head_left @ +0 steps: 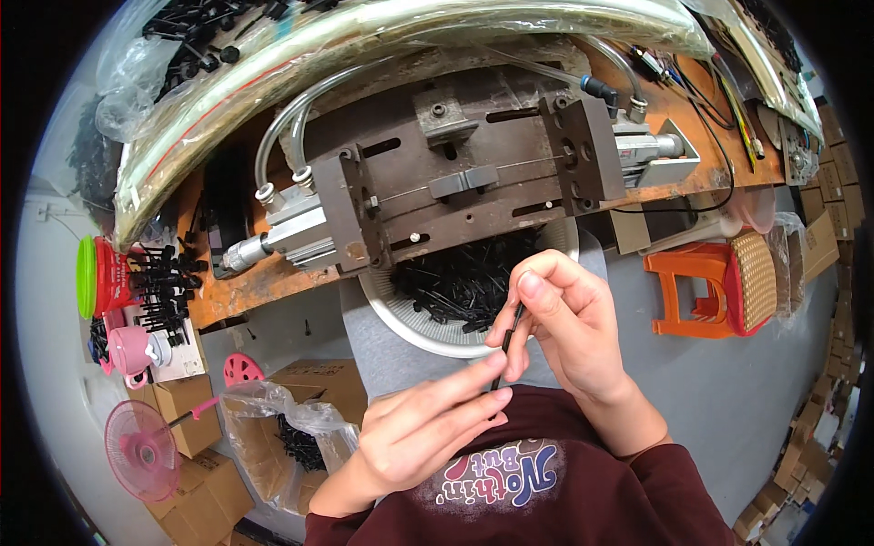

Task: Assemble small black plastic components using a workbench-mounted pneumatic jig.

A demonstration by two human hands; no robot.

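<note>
Spanning the top of our view is the workbench (pixel 255 282), its orange edge worn and stained, with a dark metal press fixture (pixel 464 182) bolted across it and a silver air cylinder (pixel 273 238) at each end fed by clear hoses (pixel 282 127). Over it all arches a big clear plastic bag (pixel 382 36) — dark small parts show through it at the upper left. Below the bench, on our right, an orange plastic stool (pixel 692 291) stands on the grey floor; on our left sit cardboard boxes (pixel 182 409), a pink fan (pixel 141 450) and a pink mug (pixel 132 350). Resting on our lap just under the fixture is a round pale basin (pixel 401 318) heaped with black plastic pieces (pixel 464 278).

Nearer still, our two hands meet over the maroon shirt (pixel 510 473). Our right hand (pixel 569 332) is raised in front of the basin's rim, thumb and forefinger pinched on the upper end of a thin black rod (pixel 510 341). Our left hand (pixel 428 423) comes in from below with its fingers stretched out, their tips closing on the rod's lower end — so the rod stands nearly upright between the two hands, held by both, just in front of the basin.
</note>
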